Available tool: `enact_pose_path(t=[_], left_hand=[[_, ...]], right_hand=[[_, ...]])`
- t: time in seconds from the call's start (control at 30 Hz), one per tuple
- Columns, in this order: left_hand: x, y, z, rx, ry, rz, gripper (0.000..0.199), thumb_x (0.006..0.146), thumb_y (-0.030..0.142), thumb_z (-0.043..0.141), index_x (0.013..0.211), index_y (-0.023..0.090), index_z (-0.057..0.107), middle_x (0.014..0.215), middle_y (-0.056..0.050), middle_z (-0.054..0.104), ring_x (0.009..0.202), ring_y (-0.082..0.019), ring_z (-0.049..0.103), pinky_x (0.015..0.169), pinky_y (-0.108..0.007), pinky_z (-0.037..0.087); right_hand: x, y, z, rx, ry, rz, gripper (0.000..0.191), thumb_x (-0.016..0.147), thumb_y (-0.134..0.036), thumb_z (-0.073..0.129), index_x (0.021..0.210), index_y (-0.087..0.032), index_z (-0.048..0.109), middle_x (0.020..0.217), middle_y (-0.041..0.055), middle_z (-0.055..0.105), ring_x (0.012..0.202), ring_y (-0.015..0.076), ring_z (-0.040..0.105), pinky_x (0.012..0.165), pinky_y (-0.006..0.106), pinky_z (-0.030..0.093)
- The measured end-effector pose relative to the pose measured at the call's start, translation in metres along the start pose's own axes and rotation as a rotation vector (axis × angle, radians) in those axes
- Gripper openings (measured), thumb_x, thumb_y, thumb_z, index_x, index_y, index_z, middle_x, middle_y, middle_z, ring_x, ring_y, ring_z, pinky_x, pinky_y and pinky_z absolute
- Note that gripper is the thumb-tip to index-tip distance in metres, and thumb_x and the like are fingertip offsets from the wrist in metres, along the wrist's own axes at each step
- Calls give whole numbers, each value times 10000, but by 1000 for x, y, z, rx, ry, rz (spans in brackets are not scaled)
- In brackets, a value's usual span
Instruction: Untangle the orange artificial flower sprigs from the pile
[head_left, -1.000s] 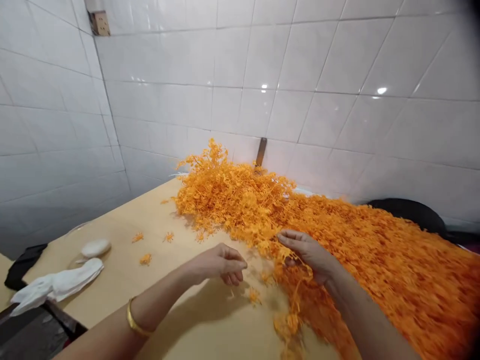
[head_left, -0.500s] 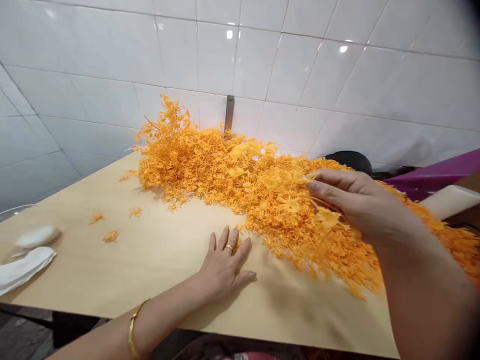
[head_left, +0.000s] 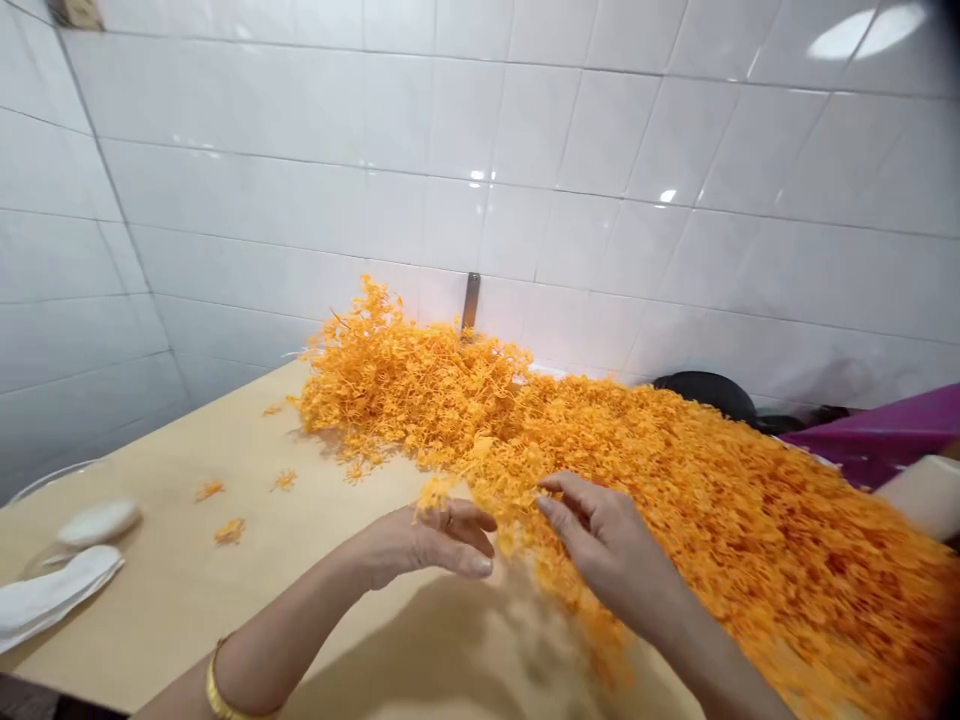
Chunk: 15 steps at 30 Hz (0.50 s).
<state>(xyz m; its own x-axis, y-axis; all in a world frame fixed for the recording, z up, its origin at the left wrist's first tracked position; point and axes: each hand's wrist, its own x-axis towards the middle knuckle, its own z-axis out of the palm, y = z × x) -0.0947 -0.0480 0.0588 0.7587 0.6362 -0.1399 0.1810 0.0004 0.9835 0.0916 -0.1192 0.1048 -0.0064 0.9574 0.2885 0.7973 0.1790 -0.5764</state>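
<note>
Orange plastic flower pieces (head_left: 427, 385) lie in a long heap on the tan table (head_left: 300, 560). My right hand (head_left: 600, 525) pinches a flower sprig (head_left: 510, 480) between thumb and fingertips, over the near side of the heap. Left of it, my left hand (head_left: 446, 535) is raised above the table, its thumb and fingers apart and pointing right. Some orange petals show behind and over its fingers; whether it touches them is unclear. Several loose flower pieces (head_left: 229, 531) lie on the table to the left.
At the left edge are a white oval object (head_left: 100, 522) and a folded white item (head_left: 60, 590). A metal strip (head_left: 470, 300) stands against the tiled wall (head_left: 300, 120). Behind the heap at right are a black round object (head_left: 709, 392) and purple material (head_left: 885, 430).
My left hand has lifted off the table and turned toward my right hand. My right hand has moved left and down with the sprig. The view has tilted up, showing more wall.
</note>
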Motion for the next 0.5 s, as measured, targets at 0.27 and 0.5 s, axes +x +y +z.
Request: enact_pose_path(t=[0.27, 0.5], left_hand=[[21, -19, -10, -827, 292, -8, 288, 644, 240, 602, 910, 135, 575, 771, -50, 611, 671, -134, 564, 683, -276, 425], [35, -25, -41, -609, -39, 110, 320, 603, 95, 562, 920, 114, 600, 910, -117, 629, 889, -230, 565, 776, -336, 402]], right_hand=[[-7, -30, 56, 7, -213, -277, 268, 748, -318, 494, 985, -200, 533, 1053, 89, 495, 969, 223, 453, 808, 348, 363], [42, 5, 36, 341, -34, 29, 362, 755, -483, 447, 912, -187, 584, 936, 83, 562, 876, 210, 506, 723, 319, 396]])
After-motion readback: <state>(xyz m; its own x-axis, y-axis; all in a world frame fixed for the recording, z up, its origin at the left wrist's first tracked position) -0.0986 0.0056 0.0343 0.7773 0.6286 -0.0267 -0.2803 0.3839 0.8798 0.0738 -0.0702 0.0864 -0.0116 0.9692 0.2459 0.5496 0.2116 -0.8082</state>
